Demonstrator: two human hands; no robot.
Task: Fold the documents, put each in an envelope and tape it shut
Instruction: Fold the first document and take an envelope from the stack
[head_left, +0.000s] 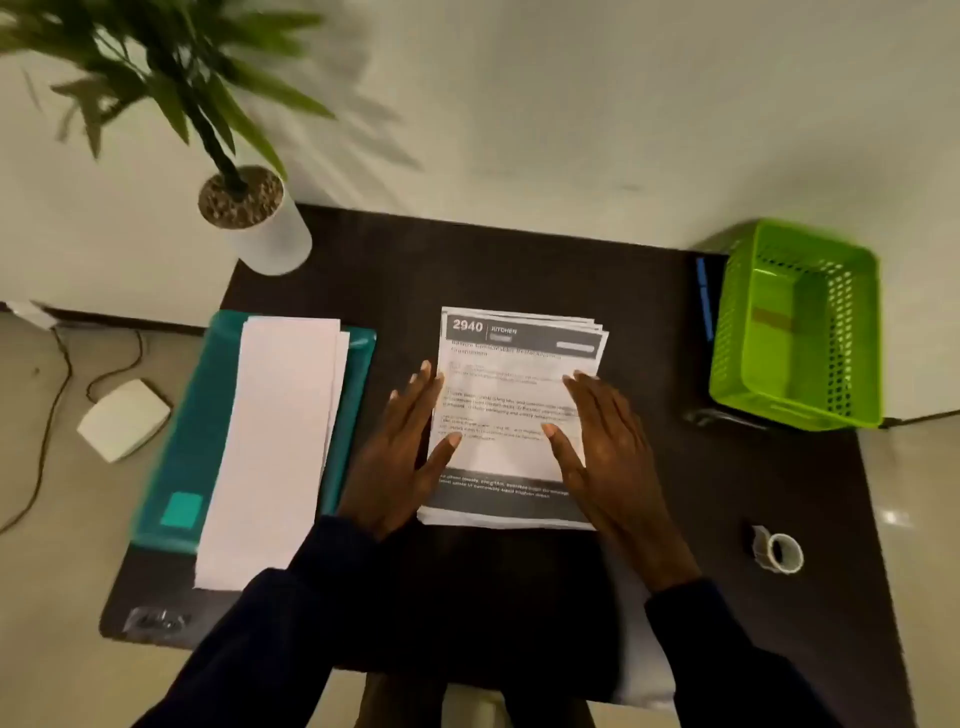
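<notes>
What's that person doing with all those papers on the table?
A person is getting papers ready for envelopes. The left hand and right hand rest flat on either side of a stack of printed documents on the dark table. Nothing is folded yet. The white envelopes lie to the left, a tape roll to the right.

On the table (519, 260) I had one stack of documents (514, 395) in the middle, its sheets too close to count; one pile of envelopes (280, 441), at least two, on one teal folder (192, 441) at the left; one green basket (727, 338) far right; one roll of tape (782, 553) near right; one potted plant (270, 234) far left; and two hands, my left hand (400, 447) and right hand (608, 452).
</notes>
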